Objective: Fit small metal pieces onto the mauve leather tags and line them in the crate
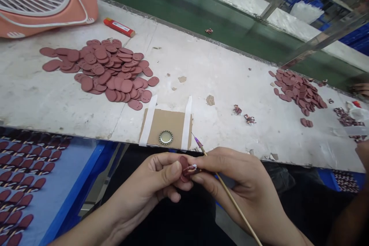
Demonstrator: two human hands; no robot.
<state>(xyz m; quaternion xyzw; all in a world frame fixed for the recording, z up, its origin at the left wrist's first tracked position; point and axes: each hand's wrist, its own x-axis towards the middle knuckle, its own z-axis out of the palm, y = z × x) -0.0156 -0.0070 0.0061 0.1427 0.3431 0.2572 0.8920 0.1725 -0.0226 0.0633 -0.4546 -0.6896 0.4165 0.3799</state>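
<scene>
My left hand (152,186) pinches a maroon oval disc (183,162) between thumb and fingers, just off the table's front edge. Against that disc sits a small maroon and white figure piece (191,168), its far end between the thumb and index finger of my right hand (245,182). A thin wooden stick (235,201) with a purple, needle-like tip also runs through my right hand, tip pointing up and left. Just beyond my hands, a bottle cap (166,137) lies on a cardboard piece (168,121) fixed down with white tape strips. My fingers partly hide both held parts.
A large pile of maroon oval discs (112,71) lies left, near a red-yellow box (119,27) and a pink fan (49,4). Another pile (300,90) is right. Small figures (249,119) lie between. Finished-looking rows fill a blue tray (77,196). Another person's hand (362,153) shows right.
</scene>
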